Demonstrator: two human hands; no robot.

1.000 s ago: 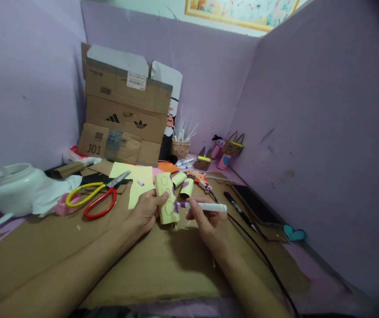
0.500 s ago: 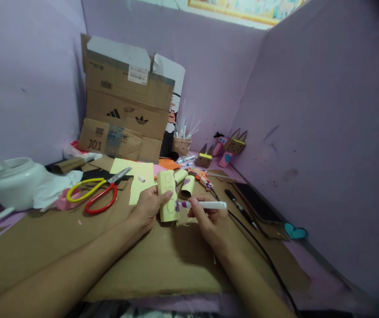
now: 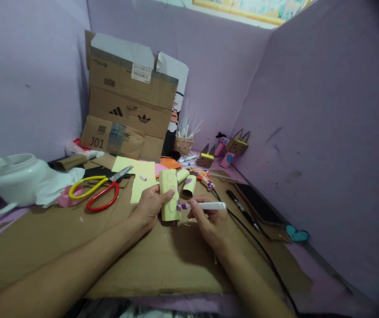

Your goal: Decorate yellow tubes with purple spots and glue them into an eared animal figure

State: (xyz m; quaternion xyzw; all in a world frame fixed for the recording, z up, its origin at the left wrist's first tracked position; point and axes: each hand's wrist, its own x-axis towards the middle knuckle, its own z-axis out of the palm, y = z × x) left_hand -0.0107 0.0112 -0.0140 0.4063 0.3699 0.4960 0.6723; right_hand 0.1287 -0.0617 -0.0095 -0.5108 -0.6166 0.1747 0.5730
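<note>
My left hand (image 3: 151,205) is closed around a yellow paper-covered tube (image 3: 168,181), thumb across its front. Outlined circles run down the tube, and purple patches mark its right edge. Between the fingers of my right hand (image 3: 207,218) is a white marker (image 3: 211,206) with a purple tip, which meets the tube's right side. Just behind lie two more yellow tubes, the nearer one (image 3: 189,187) bearing a purple spot. A small white marker cap (image 3: 143,177) rests on yellow paper (image 3: 138,191) to the left of the held tube.
Scissors (image 3: 105,187) with yellow and red handles lie left, near a white teapot-like pot (image 3: 17,179). A patterned glue gun (image 3: 205,180) trails a black cord (image 3: 258,245) on the right. Beside it are a black pen (image 3: 243,210) and a phone-like dark slab (image 3: 258,203). Flattened cardboard (image 3: 129,97) leans behind.
The view has shifted slightly, so the background sits a little further right. Both hands keep their holds, and the marker tip stays at the tube's right edge.
</note>
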